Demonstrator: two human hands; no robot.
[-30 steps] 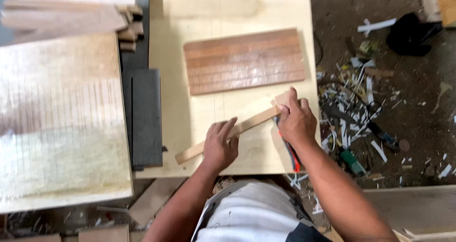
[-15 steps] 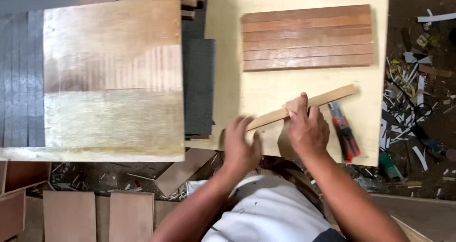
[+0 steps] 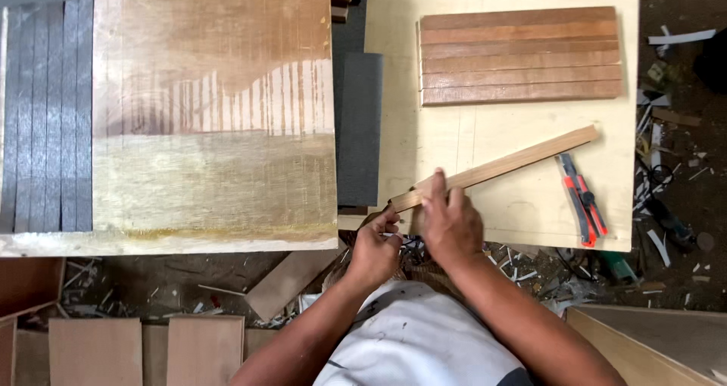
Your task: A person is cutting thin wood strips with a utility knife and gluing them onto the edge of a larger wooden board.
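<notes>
A row of dark grey strips [image 3: 45,113] lies at the far left, beside a large stained plywood board [image 3: 216,117] that overhangs the littered floor. A dark grey block [image 3: 359,129] sits in the gap between that board and the pale plywood worktop [image 3: 454,140]. At the worktop's near edge the left hand [image 3: 375,250] pinches the lower end of a long pale wooden strip [image 3: 503,165] with curled fingers. The right hand [image 3: 450,223] presses down flat on the same end, fingertips on the wood. The strip lies tilted, rising to the right. Behind it rests a panel of reddish-brown wooden slats [image 3: 521,55], laid side by side. A red-handled utility knife [image 3: 581,197] lies just right of the strip's far end, near the worktop's corner.
</notes>
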